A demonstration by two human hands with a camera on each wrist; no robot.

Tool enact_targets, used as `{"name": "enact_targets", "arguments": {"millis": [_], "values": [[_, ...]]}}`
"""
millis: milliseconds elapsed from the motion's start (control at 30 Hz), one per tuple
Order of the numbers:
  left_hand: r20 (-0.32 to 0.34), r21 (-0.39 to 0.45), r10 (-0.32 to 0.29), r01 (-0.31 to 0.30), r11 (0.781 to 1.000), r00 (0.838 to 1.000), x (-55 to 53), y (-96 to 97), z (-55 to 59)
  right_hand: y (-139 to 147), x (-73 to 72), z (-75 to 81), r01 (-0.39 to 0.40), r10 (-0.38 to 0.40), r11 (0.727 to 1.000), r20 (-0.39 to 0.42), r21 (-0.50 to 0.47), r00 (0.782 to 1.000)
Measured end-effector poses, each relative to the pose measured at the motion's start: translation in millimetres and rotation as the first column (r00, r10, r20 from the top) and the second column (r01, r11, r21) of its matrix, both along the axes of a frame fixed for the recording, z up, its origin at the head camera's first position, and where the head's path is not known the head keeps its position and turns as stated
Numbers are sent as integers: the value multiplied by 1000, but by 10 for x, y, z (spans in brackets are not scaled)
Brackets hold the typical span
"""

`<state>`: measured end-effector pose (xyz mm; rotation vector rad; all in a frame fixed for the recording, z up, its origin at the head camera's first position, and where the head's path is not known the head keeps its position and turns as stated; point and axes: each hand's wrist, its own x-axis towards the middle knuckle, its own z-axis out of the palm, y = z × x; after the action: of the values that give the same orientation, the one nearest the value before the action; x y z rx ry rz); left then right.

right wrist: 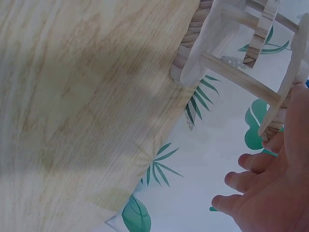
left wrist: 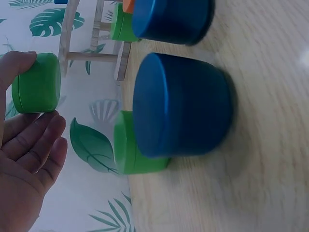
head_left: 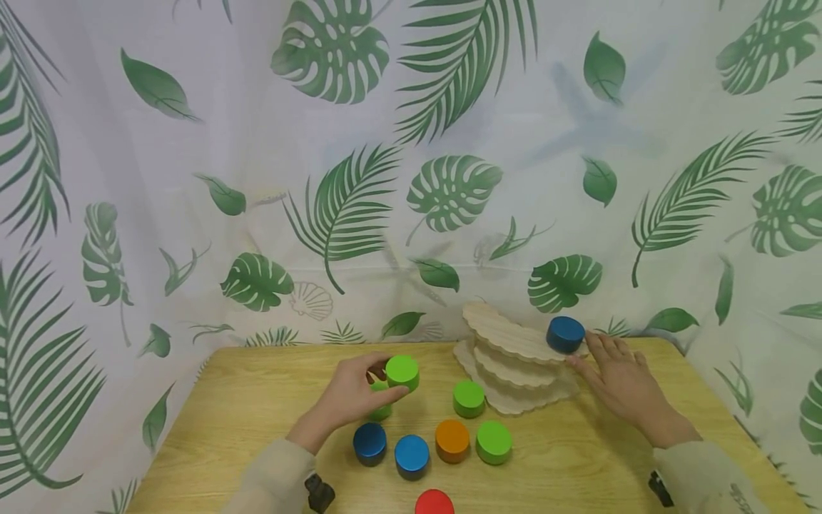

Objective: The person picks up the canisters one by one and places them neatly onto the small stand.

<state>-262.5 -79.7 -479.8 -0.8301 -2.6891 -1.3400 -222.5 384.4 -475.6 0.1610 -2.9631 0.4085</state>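
My left hand (head_left: pixel 353 389) pinches a green round tin (head_left: pixel 402 373) between thumb and fingers, raised off the table; the left wrist view shows the same tin (left wrist: pixel 38 83) from the side. Below it stands another green tin (head_left: pixel 382 408), partly hidden by the hand. At the right, my right hand (head_left: pixel 626 385) has its fingers extended, thumb and forefinger touching the end of the top board of a tiered wooden stand (head_left: pixel 507 334). A dark blue tin (head_left: pixel 566 335) sits on that board, beside the fingertips. In the right wrist view, the other fingers hang loosely below the board.
In front of the stand are a green tin (head_left: pixel 469 398), an orange tin (head_left: pixel 452 440) and another green tin (head_left: pixel 494 442). Two blue tins (head_left: pixel 412 457) stand left of the orange one. A red tin (head_left: pixel 434 502) is cut off at the bottom. Behind the table (head_left: pixel 257 378) hangs a leaf-patterned curtain (head_left: pixel 359 300).
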Motion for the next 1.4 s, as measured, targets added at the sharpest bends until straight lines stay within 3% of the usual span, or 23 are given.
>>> {"name": "enact_targets", "arguments": {"millis": [567, 967, 1400], "values": [[-59, 24, -96, 98, 995, 994, -190, 485, 163, -9, -2, -2, 7, -7, 1000, 5, 14, 1000], [-59, 17, -127, 128, 992, 990, -274, 835, 257, -9, -15, -7, 6, -6, 1000, 20, 15, 1000], [-49, -27, -95, 94, 995, 994, -321, 1190, 317, 6, -1, 26, 3, -3, 1000, 31, -1, 1000]]}}
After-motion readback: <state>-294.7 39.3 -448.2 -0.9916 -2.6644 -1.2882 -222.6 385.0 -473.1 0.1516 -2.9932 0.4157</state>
